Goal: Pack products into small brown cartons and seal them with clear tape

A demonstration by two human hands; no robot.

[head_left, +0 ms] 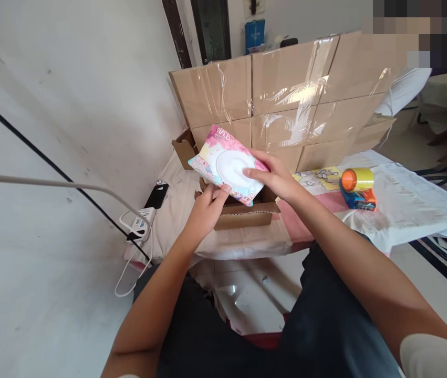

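Observation:
Both hands grip one pack of wet wipes (211, 144), pink and white with a round white lid, held tilted above an open cardboard box (242, 219). My left hand (205, 210) pinches its lower edge, thumb on the front. At the pack's right end, my right hand (272, 176) is closed round it, with the thumb lying across the lid and the other fingers behind. The pack and my hands hide most of the box's inside.
Behind the box rises a wall of taped cartons (290, 86). A tape dispenser (359, 188) with yellow tape stands on the cloth-covered table (400, 210) at right. To the left lie a black phone (156, 195) and a white power strip (142, 223) with cables, beside the wall.

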